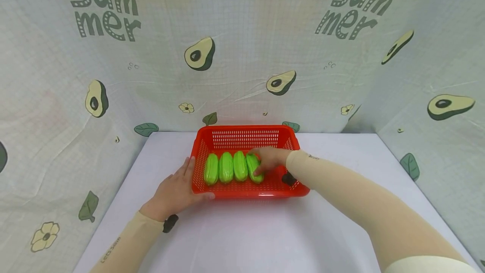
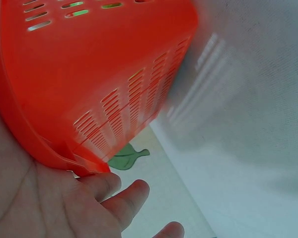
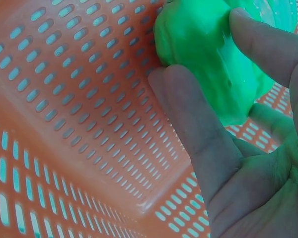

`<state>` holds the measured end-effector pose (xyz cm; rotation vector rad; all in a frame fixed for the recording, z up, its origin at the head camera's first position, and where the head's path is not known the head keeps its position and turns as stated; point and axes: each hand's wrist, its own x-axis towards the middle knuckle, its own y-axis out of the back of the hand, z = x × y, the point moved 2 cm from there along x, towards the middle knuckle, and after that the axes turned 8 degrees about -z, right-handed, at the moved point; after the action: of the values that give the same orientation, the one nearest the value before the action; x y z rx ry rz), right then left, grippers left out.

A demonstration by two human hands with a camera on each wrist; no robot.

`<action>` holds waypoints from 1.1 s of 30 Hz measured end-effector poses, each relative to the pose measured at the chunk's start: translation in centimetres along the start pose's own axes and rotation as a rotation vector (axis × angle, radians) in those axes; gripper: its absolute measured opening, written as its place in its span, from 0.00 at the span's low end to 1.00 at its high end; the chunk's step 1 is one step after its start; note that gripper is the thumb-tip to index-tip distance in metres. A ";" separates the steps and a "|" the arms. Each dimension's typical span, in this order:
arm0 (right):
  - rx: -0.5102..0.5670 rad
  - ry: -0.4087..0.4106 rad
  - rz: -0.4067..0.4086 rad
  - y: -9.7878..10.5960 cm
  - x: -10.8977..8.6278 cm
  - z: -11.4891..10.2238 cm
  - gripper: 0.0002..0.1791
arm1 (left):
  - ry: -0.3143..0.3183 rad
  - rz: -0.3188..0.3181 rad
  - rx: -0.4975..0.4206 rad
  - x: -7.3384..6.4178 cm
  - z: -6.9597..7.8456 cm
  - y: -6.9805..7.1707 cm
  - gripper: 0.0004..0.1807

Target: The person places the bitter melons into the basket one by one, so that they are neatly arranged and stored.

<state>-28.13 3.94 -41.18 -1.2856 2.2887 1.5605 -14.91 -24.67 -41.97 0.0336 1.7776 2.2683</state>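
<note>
Several bright green, elongated, gourd-like vegetables lie side by side in a red plastic basket (image 1: 265,195). My right hand (image 1: 270,158) reaches over the basket's right part and grips the rightmost green vegetable (image 1: 253,164), which leans slightly against the row. The right wrist view shows the thumb on one side of this lumpy, shiny vegetable (image 3: 203,44) and the fingers on the other. At the basket's front left corner, my left hand (image 1: 176,191) rests with fingers extended along the outer left side and thumb by the front rim. Its palm lies against the rim in the left wrist view.
The basket has slotted walls and stands on a white tabletop (image 1: 235,235), near the back edge. Behind and at both sides hangs a pale cloth (image 1: 242,24) printed with avocados, leaves and lettering. Dark wrist devices show under both wrists.
</note>
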 end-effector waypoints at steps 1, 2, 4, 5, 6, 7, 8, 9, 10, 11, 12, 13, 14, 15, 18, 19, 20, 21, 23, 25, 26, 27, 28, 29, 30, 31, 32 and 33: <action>0.002 0.000 0.002 0.0 0.0 0.0 0.42 | 0.000 0.000 0.001 0.0 0.0 0.0 0.72; 0.002 -0.001 0.003 -0.1 0.0 -0.1 0.42 | 0.000 0.001 0.001 0.0 0.0 0.0 0.72; 0.003 -0.003 0.004 -0.1 0.0 -0.1 0.42 | -0.001 -0.001 0.000 0.0 0.0 0.0 0.72; 0.002 -0.004 0.005 -0.1 -0.1 -0.1 0.42 | -0.002 0.000 0.000 0.0 0.1 0.0 0.72; -0.004 -0.004 0.004 -0.1 -0.1 0.0 0.42 | -0.003 -0.001 0.000 0.0 0.1 0.0 0.72; -0.006 -0.004 0.003 -0.1 -0.1 0.0 0.42 | -0.004 -0.001 0.000 0.0 0.1 0.0 0.72; -0.009 -0.001 0.001 0.0 -0.1 0.0 0.42 | -0.004 -0.002 -0.002 0.0 0.2 0.1 0.71; -0.011 0.001 -0.002 0.0 -0.2 0.1 0.42 | -0.004 -0.002 -0.003 0.0 0.2 0.1 0.71; -0.015 0.003 -0.007 0.1 -0.3 0.1 0.42 | -0.005 -0.004 -0.004 0.0 0.2 0.1 0.71; -0.017 0.005 -0.012 0.2 -0.4 0.1 0.42 | -0.004 -0.004 -0.003 0.0 0.3 0.1 0.71; -0.017 0.004 -0.017 0.4 -0.7 0.1 0.43 | -0.004 -0.006 -0.003 0.0 0.3 0.1 0.71; -0.015 0.008 -0.020 0.7 -0.9 0.0 0.44 | -0.005 -0.007 -0.004 0.0 0.3 0.2 0.71; -0.007 0.010 -0.021 1.1 -1.4 -0.1 0.44 | -0.006 -0.007 -0.005 0.0 0.3 0.2 0.71; 0.003 0.013 -0.020 1.6 -1.9 -0.2 0.45 | -0.005 -0.008 -0.004 -0.1 0.3 0.2 0.72; 0.020 0.052 0.021 3.5 -4.2 -0.3 0.47 | -0.004 -0.006 -0.003 -0.1 0.3 0.3 0.72; 0.022 0.070 0.043 4.1 -5.2 -0.3 0.47 | -0.004 -0.006 -0.002 -0.1 0.3 0.3 0.72; 0.023 0.083 0.067 4.7 -6.3 -0.1 0.46 | -0.003 -0.005 -0.001 -0.1 0.3 0.3 0.72; 0.007 0.092 0.095 5.3 -7.4 0.1 0.46 | -0.003 -0.005 0.001 -0.1 0.3 0.3 0.72; 0.001 0.091 0.138 6.0 -9.8 1.1 0.45 | -0.003 -0.005 0.002 -0.1 0.2 0.2 0.71; -0.011 0.066 0.174 6.2 -12.2 2.6 0.45 | -0.004 -0.004 0.002 -0.1 0.2 0.3 0.71; -0.018 0.051 0.188 6.2 -13.2 3.4 0.45 | -0.006 -0.003 0.001 0.0 0.2 0.3 0.71; -0.027 0.036 0.201 6.0 -14.2 4.4 0.45 | -0.007 -0.003 0.002 0.0 0.2 0.3 0.71; -0.029 0.021 0.210 5.6 -15.0 5.5 0.45 | -0.007 -0.003 0.003 0.0 0.2 0.3 0.71; -0.038 0.010 0.218 5.2 -15.7 6.5 0.44 | -0.009 -0.001 0.002 0.0 0.2 0.3 0.71; -0.048 -0.005 0.225 4.7 -16.2 7.5 0.44 | -0.011 0.000 0.003 0.0 0.2 0.3 0.71; -0.051 -0.015 0.226 4.1 -16.7 8.5 0.44 | -0.012 0.002 0.005 0.0 0.2 0.3 0.71; -0.049 -0.026 0.225 3.5 -17.0 9.5 0.43 | -0.014 0.004 0.008 0.0 0.2 0.2 0.71; -0.041 -0.038 0.220 2.9 -17.2 10.4 0.43 | -0.014 0.004 0.010 0.0 0.2 0.2 0.71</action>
<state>-22.82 22.73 -35.50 -1.0322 2.4576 1.6884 -14.91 -24.52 -41.71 0.0550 1.7834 2.2568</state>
